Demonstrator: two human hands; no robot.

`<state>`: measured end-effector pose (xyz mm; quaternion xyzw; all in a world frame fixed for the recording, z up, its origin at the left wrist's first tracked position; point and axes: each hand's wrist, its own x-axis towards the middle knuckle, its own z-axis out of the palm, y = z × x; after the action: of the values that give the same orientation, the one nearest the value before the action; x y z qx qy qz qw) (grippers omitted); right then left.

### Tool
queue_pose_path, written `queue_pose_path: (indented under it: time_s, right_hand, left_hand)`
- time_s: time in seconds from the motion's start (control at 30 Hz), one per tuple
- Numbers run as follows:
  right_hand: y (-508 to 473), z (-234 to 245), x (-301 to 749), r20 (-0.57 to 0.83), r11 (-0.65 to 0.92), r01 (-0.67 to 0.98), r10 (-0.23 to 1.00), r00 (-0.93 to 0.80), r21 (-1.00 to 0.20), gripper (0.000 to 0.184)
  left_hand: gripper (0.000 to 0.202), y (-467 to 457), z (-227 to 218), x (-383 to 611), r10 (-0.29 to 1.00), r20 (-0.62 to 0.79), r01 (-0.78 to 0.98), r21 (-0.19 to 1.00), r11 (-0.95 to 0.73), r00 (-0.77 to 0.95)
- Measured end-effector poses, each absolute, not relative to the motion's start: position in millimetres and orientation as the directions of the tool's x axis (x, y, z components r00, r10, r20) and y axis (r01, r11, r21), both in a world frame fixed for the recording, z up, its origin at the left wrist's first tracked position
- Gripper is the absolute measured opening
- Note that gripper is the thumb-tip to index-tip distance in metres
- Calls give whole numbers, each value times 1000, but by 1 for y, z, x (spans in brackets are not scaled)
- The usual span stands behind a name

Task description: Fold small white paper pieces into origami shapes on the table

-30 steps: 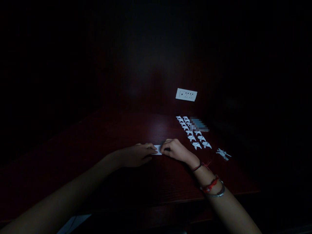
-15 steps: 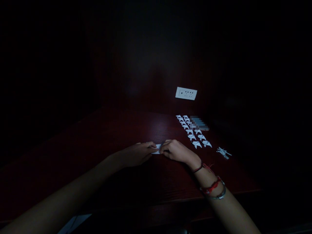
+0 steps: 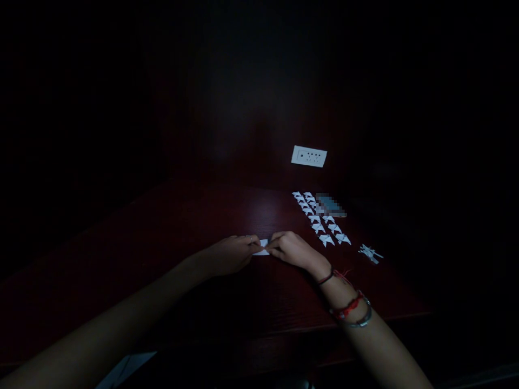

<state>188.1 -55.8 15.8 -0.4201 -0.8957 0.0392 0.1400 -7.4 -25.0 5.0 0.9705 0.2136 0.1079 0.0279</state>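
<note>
A small piece of white paper (image 3: 263,243) lies low over the dark red table (image 3: 190,216), between my two hands. From the left, my left hand (image 3: 235,254) has its fingers closed on the paper's left side; a ring shows on one finger. My right hand (image 3: 294,250) pinches the right side, its fingertips almost meeting the left ones. The fingers cover much of the paper. To the right, several folded white paper pieces (image 3: 318,228) are laid out in two slanting rows.
A heap of thin white paper strips (image 3: 370,254) lies right of the rows. Beside the rows' far end is a blurred-out flat phone-like object (image 3: 333,205). A white socket panel (image 3: 308,156) is on the back wall. Something pale (image 3: 127,369) shows below the table's front edge.
Both hands stay on the paper with slight finger movement; the fingertips have come closer together at its middle. The rest of the scene is nearly unchanged, with a small view shift.
</note>
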Motion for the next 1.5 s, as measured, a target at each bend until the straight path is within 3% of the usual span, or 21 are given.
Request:
queue_pose_path:
  time_s: [0.27,0.4,0.57,0.83,1.07,1.5]
  right_hand:
    - [-62,26,189,187,581,814,799,-571,6,16]
    - [-61,25,197,232,570,820,805,-546,-51,18]
    - [-58,22,194,278,681,711,727,-628,-174,21]
    - [-53,15,189,255,644,755,757,-602,-128,26]
    - [-48,10,191,245,686,708,725,-644,-171,26]
    - [-46,7,192,277,739,657,669,-690,-149,22]
  left_hand:
    - [40,-29,13,-8,463,165,456,81,-886,871]
    - [40,-28,10,-11,428,197,415,108,-904,882]
    - [36,-25,9,-11,375,262,338,178,-924,889]
    - [34,-30,21,-9,406,216,361,219,-906,888]
    - [31,-27,18,-13,403,221,379,141,-914,888]
    - [33,-18,12,-12,328,193,278,244,-929,925]
